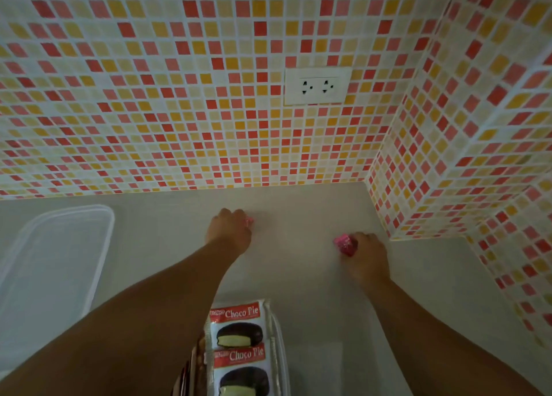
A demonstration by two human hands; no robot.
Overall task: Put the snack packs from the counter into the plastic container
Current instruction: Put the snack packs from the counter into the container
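Note:
My left hand [228, 231] rests on the grey counter [298, 276] near the back wall, fingers closed over a small pink snack pack [248, 222] that mostly hides under it. My right hand [366, 253] grips another pink snack pack [345, 244], which sticks out to its left. A clear plastic container [282, 348] stands at the near edge between my forearms, with two Choco Pie packs [239, 330] on top of its contents. Darker packs show along its left side.
A clear plastic lid [56, 255] lies flat on the counter at the left. Mosaic-tiled walls close the back and the right corner [418, 210]. A white double socket [316, 86] sits on the back wall.

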